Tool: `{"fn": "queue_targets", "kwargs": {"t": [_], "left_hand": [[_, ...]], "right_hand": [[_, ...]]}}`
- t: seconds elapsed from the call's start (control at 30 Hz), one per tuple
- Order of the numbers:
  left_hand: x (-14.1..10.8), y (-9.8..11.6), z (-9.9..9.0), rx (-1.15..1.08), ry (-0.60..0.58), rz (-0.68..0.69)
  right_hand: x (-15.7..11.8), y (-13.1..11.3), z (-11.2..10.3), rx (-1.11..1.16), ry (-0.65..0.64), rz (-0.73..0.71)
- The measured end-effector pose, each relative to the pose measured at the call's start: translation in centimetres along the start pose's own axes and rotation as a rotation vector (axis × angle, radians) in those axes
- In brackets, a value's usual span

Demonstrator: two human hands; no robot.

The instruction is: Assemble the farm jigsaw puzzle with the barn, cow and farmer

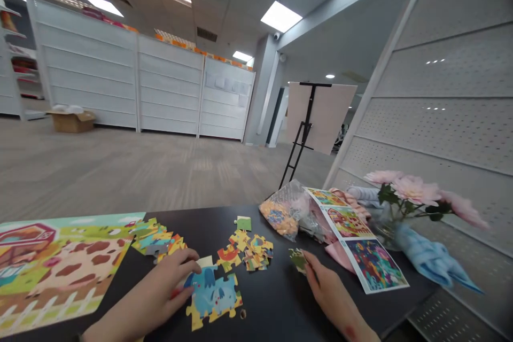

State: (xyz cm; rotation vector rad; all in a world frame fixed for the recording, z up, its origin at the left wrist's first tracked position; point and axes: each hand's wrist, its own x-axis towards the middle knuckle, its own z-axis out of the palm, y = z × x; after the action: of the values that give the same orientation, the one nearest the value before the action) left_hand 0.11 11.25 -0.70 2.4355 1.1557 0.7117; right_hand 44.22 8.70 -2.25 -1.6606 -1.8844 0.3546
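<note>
My left hand (170, 283) rests at the upper left edge of a partly joined puzzle (216, 296) with blue elephants. Its fingers are bent around a piece there, partly hidden under them. My right hand (326, 283) pinches a green puzzle piece (297, 259) just above the dark table, right of the joined section. Loose yellow and red pieces (250, 248) lie between the hands, with a single green piece (243, 223) behind them. Another pile of pieces (156, 238) sits beyond my left hand, against the finished cow puzzle (80, 267).
On the dark table (276, 304), a plastic bag of pieces (282, 216) stands at the back right. Near it are a printed picture sheet (360, 246), a vase of pink flowers (414, 189) and a blue cloth (435, 256). A small round object (243, 313) lies beside the elephant puzzle.
</note>
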Motion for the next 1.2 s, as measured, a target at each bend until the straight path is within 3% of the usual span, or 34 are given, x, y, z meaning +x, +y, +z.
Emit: {"fn": "queue_targets", "kwargs": {"t": [0.13, 0.3, 0.7, 0.9, 1.03, 1.2], "left_hand": [[-0.1, -0.9, 0.0, 0.021, 0.014, 0.018], [-0.1, -1.3, -0.3, 0.026, 0.016, 0.025], [0.0, -1.1, -0.7, 0.012, 0.024, 0.021], [0.0, -1.1, -0.7, -0.009, 0.013, 0.016], [0.0, -0.9, -0.9, -0.001, -0.004, 0.008], [0.2, 0.2, -0.7, -0.071, -0.017, 0.046]], "right_hand": [[1.3, 0.2, -0.6, 0.185, 0.050, 0.107], [2.3, 0.5, -0.7, 0.083, 0.120, 0.139], [-1.1, 2.0, -2.0, 0.028, 0.034, 0.161], [-0.2, 2.8, -2.8, 0.209, 0.147, 0.209], [0.0, 0.3, -3.0, 0.361, 0.204, 0.193], [0.5, -6.2, -0.6, 0.563, 0.042, 0.117]]}}
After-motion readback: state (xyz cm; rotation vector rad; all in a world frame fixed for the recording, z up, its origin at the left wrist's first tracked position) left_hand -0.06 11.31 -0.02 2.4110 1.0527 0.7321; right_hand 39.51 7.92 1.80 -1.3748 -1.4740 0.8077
